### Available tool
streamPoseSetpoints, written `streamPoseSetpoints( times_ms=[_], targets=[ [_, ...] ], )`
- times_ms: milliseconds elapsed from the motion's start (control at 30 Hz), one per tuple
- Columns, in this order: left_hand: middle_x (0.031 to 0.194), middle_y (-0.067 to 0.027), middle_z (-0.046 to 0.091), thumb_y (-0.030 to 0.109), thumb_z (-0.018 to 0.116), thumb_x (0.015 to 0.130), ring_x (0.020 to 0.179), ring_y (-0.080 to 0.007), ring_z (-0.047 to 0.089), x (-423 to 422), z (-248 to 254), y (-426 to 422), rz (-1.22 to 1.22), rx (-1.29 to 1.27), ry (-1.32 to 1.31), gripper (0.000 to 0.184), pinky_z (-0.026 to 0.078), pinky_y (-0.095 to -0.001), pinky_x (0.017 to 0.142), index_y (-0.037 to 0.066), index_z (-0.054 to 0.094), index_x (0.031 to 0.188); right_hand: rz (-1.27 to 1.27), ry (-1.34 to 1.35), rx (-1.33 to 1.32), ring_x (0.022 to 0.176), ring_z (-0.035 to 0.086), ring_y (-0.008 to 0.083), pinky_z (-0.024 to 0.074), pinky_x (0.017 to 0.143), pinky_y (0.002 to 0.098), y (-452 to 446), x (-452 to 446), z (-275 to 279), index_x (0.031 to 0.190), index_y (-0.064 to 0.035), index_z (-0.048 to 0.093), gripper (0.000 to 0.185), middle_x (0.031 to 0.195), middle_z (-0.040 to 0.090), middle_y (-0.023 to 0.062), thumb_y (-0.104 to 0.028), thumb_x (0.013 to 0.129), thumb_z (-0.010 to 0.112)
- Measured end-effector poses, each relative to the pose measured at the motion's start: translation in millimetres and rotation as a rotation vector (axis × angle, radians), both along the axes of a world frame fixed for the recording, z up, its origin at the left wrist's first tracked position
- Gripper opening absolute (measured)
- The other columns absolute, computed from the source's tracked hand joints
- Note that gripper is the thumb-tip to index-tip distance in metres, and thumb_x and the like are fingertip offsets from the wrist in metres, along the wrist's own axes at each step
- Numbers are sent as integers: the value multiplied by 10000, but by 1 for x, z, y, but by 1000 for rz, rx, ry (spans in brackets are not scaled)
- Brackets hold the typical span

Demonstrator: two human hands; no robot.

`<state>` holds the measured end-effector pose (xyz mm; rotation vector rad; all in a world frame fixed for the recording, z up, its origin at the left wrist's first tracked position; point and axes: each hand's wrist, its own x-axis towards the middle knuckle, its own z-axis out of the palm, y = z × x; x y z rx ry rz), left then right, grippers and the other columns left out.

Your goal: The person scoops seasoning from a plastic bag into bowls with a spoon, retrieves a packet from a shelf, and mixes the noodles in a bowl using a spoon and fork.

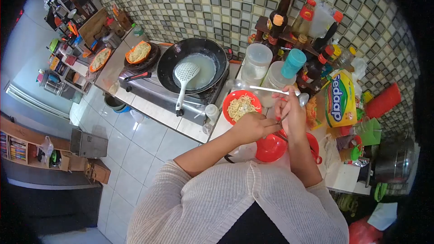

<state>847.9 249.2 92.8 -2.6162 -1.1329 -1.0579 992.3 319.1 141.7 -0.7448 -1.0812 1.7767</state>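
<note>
My left hand [255, 127] is at the near edge of a red bowl of noodles [243, 105], fingers pressed together around something thin and dark that I cannot make out. Just to its right my right hand [291, 110] is raised with curled fingers; what it holds, if anything, is partly hidden. A long white handle [271, 89] lies behind my right hand's fingertips, and a metal spoon head [304, 98] shows beside them. Below the hands are an empty red bowl [271, 148] and another red container [313, 147], partly covered by my right forearm.
A black wok [165, 70] with cloudy liquid and a white slotted ladle [186, 73] stands on the stove [149, 91]. Noodles fill an orange bowl [139, 53] on the left burner. Jars [257, 61], sauce bottles [280, 9] and a yellow Sedaap pack [341, 101] stand behind and right.
</note>
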Motion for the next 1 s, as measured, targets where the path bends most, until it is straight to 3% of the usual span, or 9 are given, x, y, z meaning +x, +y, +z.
streamPoseSetpoints(
  times_ms=[133, 200, 267, 333, 400, 633, 767, 867, 1000],
  targets=[
    [935, 3, 683, 157, 626, 760, 714, -195, 643, -3, 9, -13, -102, 6, -111, 260, 529, -329, 609, 168, 669, 1015, -91, 103, 142, 716, 561, 135, 439, 636, 284, -1, 1, -1, 1009, -104, 435, 250, 959, 588, 129, -354, 1018, 428],
    [878, -22, 685, 187, 631, 775, 700, -213, 645, -4, 14, -22, -187, 25, -414, 227, 528, -325, 630, 134, 674, 992, -87, 91, 218, 764, 566, 139, 446, 678, 296, 4, 9, -8, 988, -103, 431, 264, 952, 569, 111, -365, 1011, 443],
    [864, -46, 680, 197, 614, 829, 702, -209, 648, -10, 22, -33, -182, -11, -554, 183, 522, -313, 629, 110, 673, 979, -66, -55, 612, 740, 545, 117, 440, 672, 266, 9, 16, -17, 953, -100, 419, 265, 907, 522, 57, -349, 990, 505],
    [850, -71, 675, 207, 596, 883, 703, -206, 651, -24, 36, -47, -171, -50, -696, 166, 516, -301, 627, 86, 672, 966, -65, -151, 627, 723, 532, 107, 435, 669, 251, 3, 18, -16, 929, -97, 417, 263, 882, 508, 36, -329, 981, 530],
    [769, -93, 632, 269, 483, 995, 692, -171, 636, -48, 54, -61, -201, -457, -1064, 306, 482, -277, 584, 35, 665, 920, -56, -245, 643, 707, 520, 96, 431, 667, 235, 1, 20, -20, 906, -95, 415, 264, 857, 494, 16, -309, 972, 555],
    [686, -42, 521, 332, 337, 1044, 574, -88, 457, -94, 43, -49, 14, -560, -1364, 391, 346, -218, 563, 43, 496, 833, 7, -298, 450, 656, 489, 74, 418, 609, 228, 4, 26, -28, 882, -75, 462, 196, 738, 508, -2, -214, 1019, 462],
    [794, -78, 566, 148, 413, 1003, 660, -158, 539, -93, 56, -51, 211, -558, -1017, 234, 430, -276, 658, 1, 555, 889, -124, -381, 506, 648, 492, 77, 426, 608, 232, 3, 26, -15, 926, -61, 519, 214, 721, 518, 5, -213, 1034, 413],
    [703, -38, 509, 251, 448, 1006, 620, -121, 472, -92, 56, -45, 264, -389, -684, 295, 398, -267, 617, 26, 613, 910, -166, -547, 569, 658, 536, 96, 455, 624, 252, 1, 27, -6, 969, -36, 564, 244, 736, 567, 39, -222, 1028, 416],
    [768, -117, 617, 217, 445, 987, 722, -281, 622, -100, 14, -29, 500, -286, -450, 260, 473, -374, 661, 35, 624, 938, -92, -816, 673, 702, 617, 186, 493, 650, 311, 4, 31, -40, 997, -13, 577, 225, 804, 628, 111, -193, 1002, 444]
  ],
)
